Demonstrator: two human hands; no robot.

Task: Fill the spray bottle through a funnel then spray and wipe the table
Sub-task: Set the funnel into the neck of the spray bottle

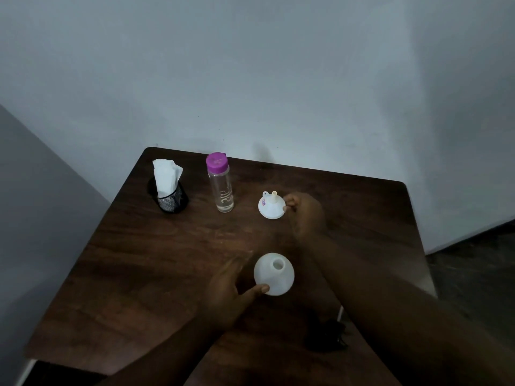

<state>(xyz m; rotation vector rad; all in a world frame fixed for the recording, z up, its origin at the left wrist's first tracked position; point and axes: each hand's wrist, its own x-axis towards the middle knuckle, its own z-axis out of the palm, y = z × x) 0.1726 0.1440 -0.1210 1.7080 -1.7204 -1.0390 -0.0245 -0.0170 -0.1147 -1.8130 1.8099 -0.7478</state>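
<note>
Left grip (228,291) was wrapped round the white spray bottle (274,273), thumb pressed on its near side, bottle standing upright w/ its neck open, cap off, near the middle-front of the dark wood counter (139,274). Right grip (302,213) reached further back & I saw its fingertips (289,203) pinching the rim of the white funnel (271,206), which lay upside down, spout up. Clear water bottle (221,185) w/ purple lid stood left of the funnel, apart from it. Black mesh holder (171,197) w/ white tissues (165,174) sat at the back-left. A dark object at the front-right edge was too blurred to tell.
</note>
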